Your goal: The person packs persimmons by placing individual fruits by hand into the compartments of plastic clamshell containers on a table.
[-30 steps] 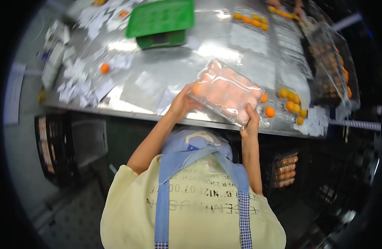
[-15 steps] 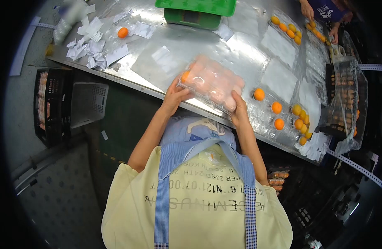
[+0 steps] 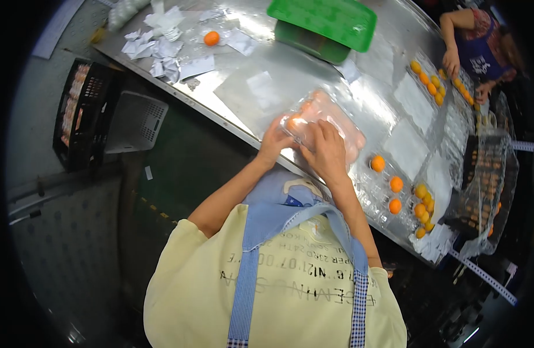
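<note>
A clear plastic clamshell (image 3: 351,127) lies at the table's near edge, filled with round fruit that looks pinkish through the glossy lid. Orange fruit shows at its left end. My left hand (image 3: 275,141) is closed around the left corner of the clamshell. Across its top and near side, my right hand (image 3: 328,152) presses with bent fingers, the thumb toward my left hand. To the right, an orange (image 3: 378,163) and two more sit in an open clear tray.
A green bin (image 3: 325,26) stands at the back. Crumpled paper (image 3: 162,49) and a lone orange (image 3: 211,38) lie at left. Fruit trays (image 3: 427,84) and white sheets are at right, where a co-worker's hand (image 3: 451,62) handles fruit. Crates (image 3: 84,113) stand on the floor.
My right hand has moved from the clamshell's right end onto its top, closer to my left hand. The camera view has turned, shifting the table.
</note>
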Tool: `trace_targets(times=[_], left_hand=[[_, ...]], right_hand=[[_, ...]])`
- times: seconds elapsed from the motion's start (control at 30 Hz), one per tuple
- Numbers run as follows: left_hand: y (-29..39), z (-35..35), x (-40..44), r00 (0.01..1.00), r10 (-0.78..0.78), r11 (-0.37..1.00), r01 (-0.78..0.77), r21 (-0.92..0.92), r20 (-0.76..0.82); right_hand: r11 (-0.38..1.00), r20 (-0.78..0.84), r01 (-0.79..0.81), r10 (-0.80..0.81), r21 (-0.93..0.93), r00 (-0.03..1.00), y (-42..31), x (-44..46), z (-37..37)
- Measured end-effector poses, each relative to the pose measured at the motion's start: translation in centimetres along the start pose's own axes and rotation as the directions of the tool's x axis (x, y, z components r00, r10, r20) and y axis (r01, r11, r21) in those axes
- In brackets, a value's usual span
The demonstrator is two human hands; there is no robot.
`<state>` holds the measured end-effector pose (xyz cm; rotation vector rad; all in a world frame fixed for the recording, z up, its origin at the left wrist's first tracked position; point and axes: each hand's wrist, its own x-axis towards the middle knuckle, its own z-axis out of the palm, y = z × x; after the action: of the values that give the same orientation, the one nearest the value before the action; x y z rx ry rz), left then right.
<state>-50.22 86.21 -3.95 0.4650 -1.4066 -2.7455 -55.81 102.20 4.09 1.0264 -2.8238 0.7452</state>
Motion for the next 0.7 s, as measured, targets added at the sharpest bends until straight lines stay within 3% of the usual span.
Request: trace_targets(times=[0.23, 0.33, 0.5, 0.6, 0.7], left_hand=[[-0.3, -0.4, 0.0, 0.999, -0.033, 0.999, 0.033, -0.008, 0.002], [-1.5, -1.0, 0.1, 0.999, -0.045, 0.999, 0.045, 0.009, -0.025], [-1.3, -0.8, 0.3, 0.988, -0.108, 0.993, 0.111, 0.028, -0.109], [-1.2, -0.1, 0.5, 0.987, -0.032, 0.999, 0.036, 0.026, -0.158], [-1.7, -0.4, 0.9, 0.983, -0.008, 0.975, 0.049, 0.217, -0.186]], right_hand=[[0.997, 0.175, -0.039, 0.050, -0.067, 0.983, -2.6, 2.4, 0.7], [0.947, 0.250, 0.071, 0.010, -0.313, 0.968, -3.7, 2.9, 1.7], [0.868, 0.203, 0.212, -0.131, -0.449, 0.970, -3.2, 3.4, 3.7], [0.842, 0.167, 0.235, -0.175, -0.486, 0.970, -3.3, 3.4, 4.3], [0.837, 0.126, 0.325, -0.301, -0.441, 0.945, -2.5, 3.0, 5.6]])
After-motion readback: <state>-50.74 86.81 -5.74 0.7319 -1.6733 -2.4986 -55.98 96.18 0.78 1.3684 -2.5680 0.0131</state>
